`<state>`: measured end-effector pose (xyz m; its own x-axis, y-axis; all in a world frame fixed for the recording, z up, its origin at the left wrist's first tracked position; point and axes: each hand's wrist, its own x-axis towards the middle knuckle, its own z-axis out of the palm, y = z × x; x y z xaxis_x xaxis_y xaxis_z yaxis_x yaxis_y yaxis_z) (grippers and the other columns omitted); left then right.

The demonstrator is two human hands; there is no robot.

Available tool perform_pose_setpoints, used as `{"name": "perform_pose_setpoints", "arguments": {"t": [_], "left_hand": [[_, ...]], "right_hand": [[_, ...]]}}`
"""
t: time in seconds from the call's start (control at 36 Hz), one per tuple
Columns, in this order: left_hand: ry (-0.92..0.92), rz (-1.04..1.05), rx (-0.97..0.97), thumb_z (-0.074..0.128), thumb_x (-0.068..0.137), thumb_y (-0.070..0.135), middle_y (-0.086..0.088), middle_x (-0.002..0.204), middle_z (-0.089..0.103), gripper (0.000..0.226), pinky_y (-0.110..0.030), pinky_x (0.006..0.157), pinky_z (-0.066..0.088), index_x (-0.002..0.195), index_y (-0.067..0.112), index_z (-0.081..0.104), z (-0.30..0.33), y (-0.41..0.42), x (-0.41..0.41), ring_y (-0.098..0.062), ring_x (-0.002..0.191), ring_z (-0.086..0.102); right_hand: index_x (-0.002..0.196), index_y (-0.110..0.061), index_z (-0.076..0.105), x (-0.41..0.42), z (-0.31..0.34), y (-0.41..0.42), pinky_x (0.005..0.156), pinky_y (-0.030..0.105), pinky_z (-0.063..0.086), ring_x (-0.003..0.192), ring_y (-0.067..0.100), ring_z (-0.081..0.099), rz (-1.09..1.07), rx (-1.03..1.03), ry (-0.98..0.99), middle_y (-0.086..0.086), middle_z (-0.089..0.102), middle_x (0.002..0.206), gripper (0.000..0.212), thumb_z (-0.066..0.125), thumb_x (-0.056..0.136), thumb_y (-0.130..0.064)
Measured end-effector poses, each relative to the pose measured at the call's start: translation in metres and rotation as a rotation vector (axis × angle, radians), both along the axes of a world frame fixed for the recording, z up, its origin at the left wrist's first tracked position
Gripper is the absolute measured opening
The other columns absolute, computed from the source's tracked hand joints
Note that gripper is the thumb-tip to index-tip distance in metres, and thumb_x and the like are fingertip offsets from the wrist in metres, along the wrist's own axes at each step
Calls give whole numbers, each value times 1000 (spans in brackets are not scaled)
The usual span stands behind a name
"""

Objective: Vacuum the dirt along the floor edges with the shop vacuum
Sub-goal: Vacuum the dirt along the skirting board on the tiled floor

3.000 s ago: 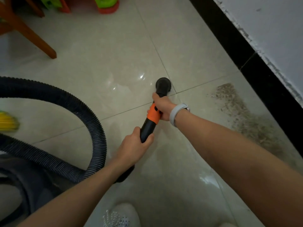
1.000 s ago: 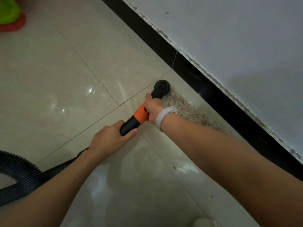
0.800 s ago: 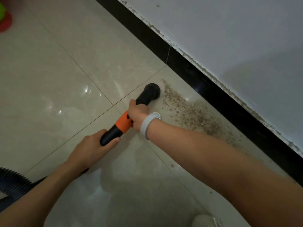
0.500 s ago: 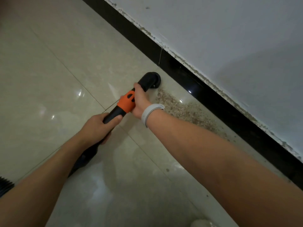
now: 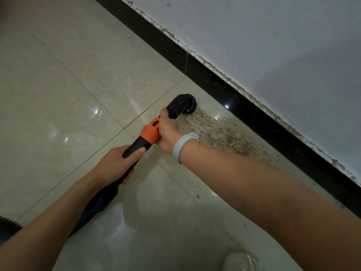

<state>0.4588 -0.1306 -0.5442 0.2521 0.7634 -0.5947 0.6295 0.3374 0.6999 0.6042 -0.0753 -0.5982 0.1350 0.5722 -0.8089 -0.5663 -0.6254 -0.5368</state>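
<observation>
We grip the vacuum wand [image 5: 143, 140] with both hands, left hand [image 5: 115, 163], right hand [image 5: 168, 132]; nozzle [image 5: 182, 104] mouth hidden, hose [image 5: 8, 229] cut off.

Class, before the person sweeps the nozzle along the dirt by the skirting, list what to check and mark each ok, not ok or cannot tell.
1. Right hand grips the wand at the orange collar: ok.
2. Left hand grips the black tube: ok.
3. Nozzle at the far end of the dirt: ok.
4. Dirt cleared: not ok.
5. Suction running: cannot tell.
6. Hose free of kinks: cannot tell.
</observation>
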Motion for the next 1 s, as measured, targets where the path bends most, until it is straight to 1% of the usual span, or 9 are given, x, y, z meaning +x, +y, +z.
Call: {"name": "perform_pose_setpoints", "arguments": {"t": [0.14,0.22,0.33,0.47,0.64,0.72,0.83,0.94,1.0], "left_hand": [[19,16,28,57,92,39,-9,53,54,34,-30,49,43,82,7,54,0,-16,-4,-23,44,48],[39,9,35,57,92,38,-6,49,54,32,-29,48,42,79,9,53,0,-25,-12,-21,41,48],[74,-22,25,56,93,36,-4,48,54,32,-27,45,42,85,5,55,1,-35,-26,-16,39,47],[104,-55,22,57,92,37,-3,48,53,32,-22,43,40,80,7,53,2,-50,-44,-15,38,46],[105,-92,3,57,92,39,-2,45,52,33,-23,45,40,80,8,53,-1,-64,-53,-14,38,47],[108,-64,30,57,92,41,-2,47,54,35,-24,48,42,77,9,53,-2,-59,-46,-12,39,49],[126,-25,94,58,90,47,-4,55,59,34,-26,51,46,77,15,56,-6,-43,-26,-14,45,55],[146,-36,164,56,88,54,-2,61,63,35,-26,56,48,77,21,56,-9,-29,5,-15,53,60],[177,-71,200,53,88,58,-1,64,64,37,-29,61,49,79,22,56,-9,-24,19,-16,59,63]], "right_hand": [[132,-6,39,-10,7,-10,89,48,54,92,30,66,33,-5,-26,15,61,104,56,44,96,-49],[132,-8,39,-19,6,-19,91,51,53,102,33,65,45,-18,-17,18,61,116,58,44,95,-52],[130,-8,41,-31,4,-35,92,51,53,97,31,66,36,-32,4,15,62,106,57,44,95,-53],[133,-8,39,-44,2,-55,94,48,52,106,32,63,100,-77,-27,17,61,118,60,42,95,-54],[132,-9,37,-49,0,-71,91,50,53,104,32,63,125,-134,-42,17,61,116,59,40,95,-55],[135,-6,40,-40,7,-62,95,46,51,109,31,59,160,-138,-115,17,58,123,58,37,99,-51],[131,-2,47,-27,20,-43,100,47,46,109,34,59,159,-109,-269,19,60,122,61,34,99,-52],[127,-1,51,0,25,-27,101,45,45,110,35,59,126,-119,-370,17,61,121,58,33,100,-49],[124,-2,53,14,25,-21,99,44,47,105,34,62,105,-125,-398,15,64,117,59,32,99,-51]]}}
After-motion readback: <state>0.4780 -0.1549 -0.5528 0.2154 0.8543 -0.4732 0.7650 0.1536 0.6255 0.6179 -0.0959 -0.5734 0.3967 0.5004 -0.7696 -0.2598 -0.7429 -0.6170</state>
